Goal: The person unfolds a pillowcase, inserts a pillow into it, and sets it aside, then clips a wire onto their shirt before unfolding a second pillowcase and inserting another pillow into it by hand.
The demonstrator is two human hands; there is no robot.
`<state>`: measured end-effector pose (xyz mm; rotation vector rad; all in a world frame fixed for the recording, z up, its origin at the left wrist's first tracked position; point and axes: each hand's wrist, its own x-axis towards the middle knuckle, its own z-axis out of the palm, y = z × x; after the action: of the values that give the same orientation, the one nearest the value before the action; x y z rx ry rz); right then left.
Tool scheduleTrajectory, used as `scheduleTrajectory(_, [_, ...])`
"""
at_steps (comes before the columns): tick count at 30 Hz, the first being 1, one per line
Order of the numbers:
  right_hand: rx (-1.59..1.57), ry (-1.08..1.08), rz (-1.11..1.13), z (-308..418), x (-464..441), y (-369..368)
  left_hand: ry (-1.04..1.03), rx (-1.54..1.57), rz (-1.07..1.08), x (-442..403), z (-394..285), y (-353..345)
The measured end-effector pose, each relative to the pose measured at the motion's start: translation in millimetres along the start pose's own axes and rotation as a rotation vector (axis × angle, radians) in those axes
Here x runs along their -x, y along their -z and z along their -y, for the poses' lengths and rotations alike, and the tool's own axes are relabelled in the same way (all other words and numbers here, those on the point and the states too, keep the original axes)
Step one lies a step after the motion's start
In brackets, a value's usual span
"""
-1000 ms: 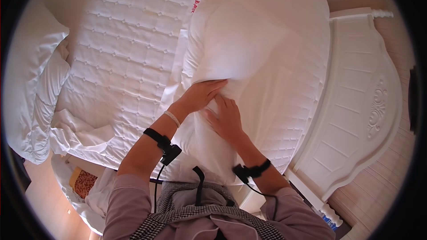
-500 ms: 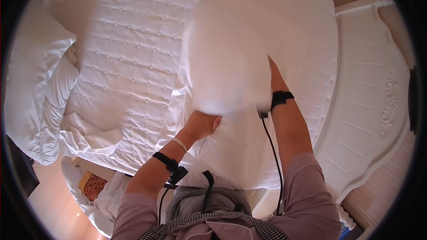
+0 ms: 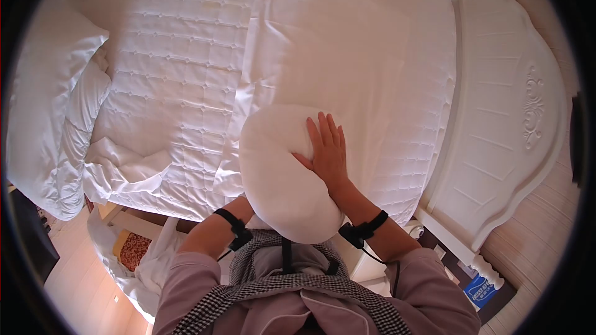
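Observation:
A plump white pillow [image 3: 282,177] is bunched up in front of my body at the near side of the bed. My right hand [image 3: 326,154] lies flat on its upper right side, fingers stretched out and thumb apart. The left forearm [image 3: 214,232] reaches in from the lower left, and the pillow hides my left hand and its fingers. Beyond the pillow, a smooth white cloth [image 3: 316,43] with red lettering near its far left corner is spread over the quilted white mattress cover [image 3: 180,80].
A white carved headboard [image 3: 496,111] stands on the right. White bedding [image 3: 49,105] is heaped at the left edge, with a crumpled sheet [image 3: 127,167] beside it. At lower left, a red and gold patterned item [image 3: 133,251] lies among white fabric. A blue package [image 3: 481,290] sits at lower right.
The pillow has come down toward my body and looks more compact. My right hand, previously hidden, now rests on it. My left hand, visible earlier, has gone behind the pillow.

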<state>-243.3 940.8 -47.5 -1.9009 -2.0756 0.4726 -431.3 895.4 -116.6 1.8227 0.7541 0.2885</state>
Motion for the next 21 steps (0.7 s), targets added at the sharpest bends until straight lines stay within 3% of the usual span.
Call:
scheduleTrajectory(4, [0.004,0.046,0.005,7,53,-2,-0.083,-0.044,0.071,68,16,11])
scheduleTrajectory(5, [-0.009,0.039,0.003,6,71,-5,0.004,-0.122,0.129,88,25,25])
scheduleTrajectory(7, [-0.077,0.122,-0.026,3,108,-23,0.472,-0.419,0.392,112,49,59])
scheduleTrajectory(9, [-0.059,0.138,-0.065,4,129,-39,0.268,-0.531,-0.182,100,47,89])
scheduleTrajectory(11, [-0.060,0.171,-0.154,5,138,-49,0.119,-0.637,-0.191,45,38,105])
scheduleTrajectory(13, [-0.077,0.157,-0.161,3,141,-50,-0.020,-0.770,-0.042,0,45,106])
scheduleTrajectory(16, [-0.096,0.149,-0.172,-2,144,-50,-0.178,-0.681,0.079,-48,63,93])
scheduleTrajectory(20, [-0.133,0.149,-0.180,-4,143,-48,-0.217,-0.729,0.175,-78,90,80])
scheduleTrajectory(21, [-0.134,0.131,-0.187,-3,143,-48,0.005,-0.705,0.090,-87,91,79])
